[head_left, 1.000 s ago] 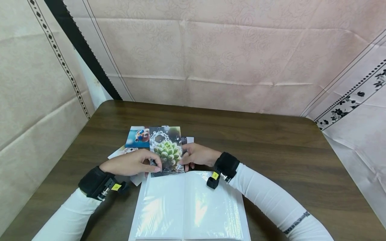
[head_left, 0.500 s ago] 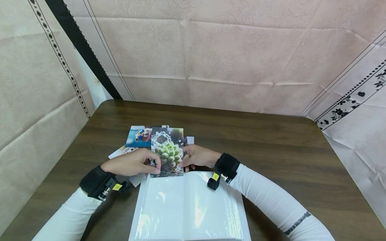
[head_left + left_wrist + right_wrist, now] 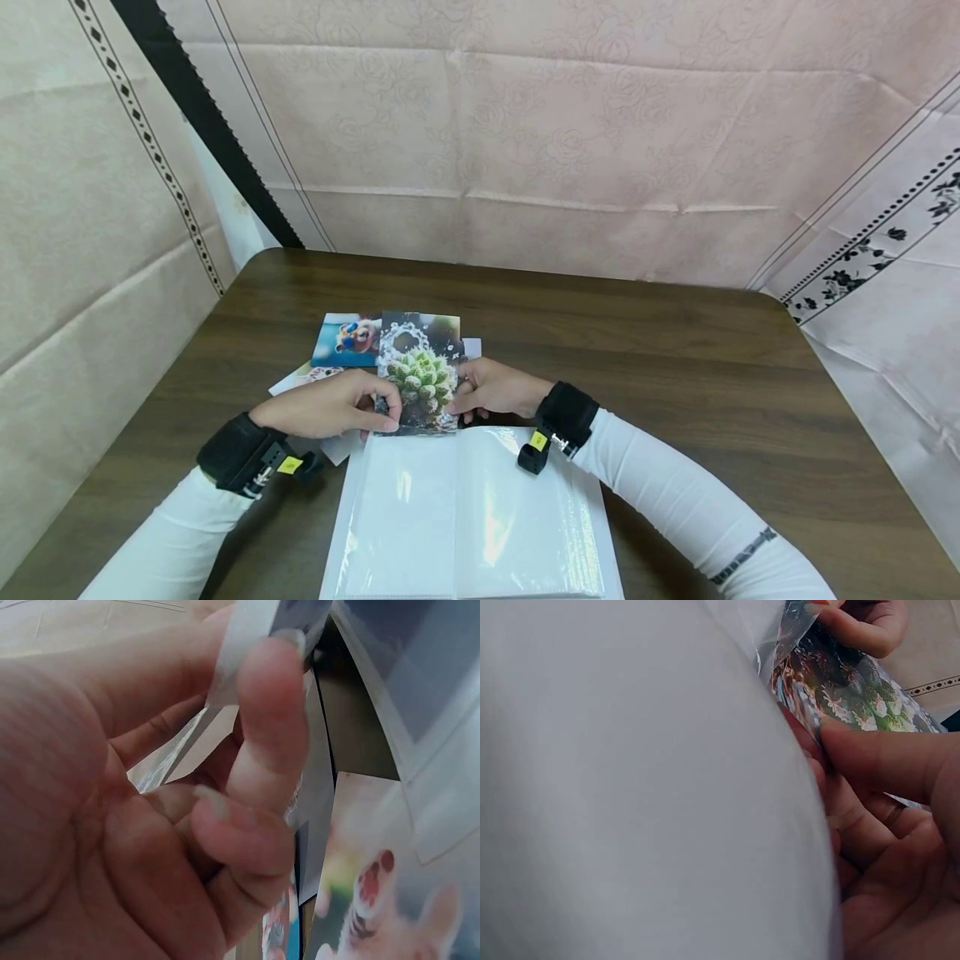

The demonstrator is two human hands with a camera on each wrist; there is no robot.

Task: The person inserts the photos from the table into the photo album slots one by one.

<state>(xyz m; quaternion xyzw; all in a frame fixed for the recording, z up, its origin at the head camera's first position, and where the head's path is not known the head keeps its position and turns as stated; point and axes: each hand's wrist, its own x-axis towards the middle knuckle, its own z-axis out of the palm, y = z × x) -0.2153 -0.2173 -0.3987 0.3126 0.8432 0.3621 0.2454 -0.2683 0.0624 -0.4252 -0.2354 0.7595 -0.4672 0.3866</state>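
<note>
The left hand point(image 3: 330, 406) and right hand point(image 3: 501, 388) pinch the succulent photo point(image 3: 422, 375) at the far edge of the open album point(image 3: 532, 517), its lower edge possibly tucked in, I can't tell, partly hiding other photos point(image 3: 345, 340) on the tabletop point(image 3: 660, 350).

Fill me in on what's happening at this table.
A person holds a succulent picture: the left hand pinches its lower left side, the right hand its right edge. Its lower edge is at the top of an open album with clear pockets; whether it has entered one is unclear. More pictures lie on the table behind it.
</note>
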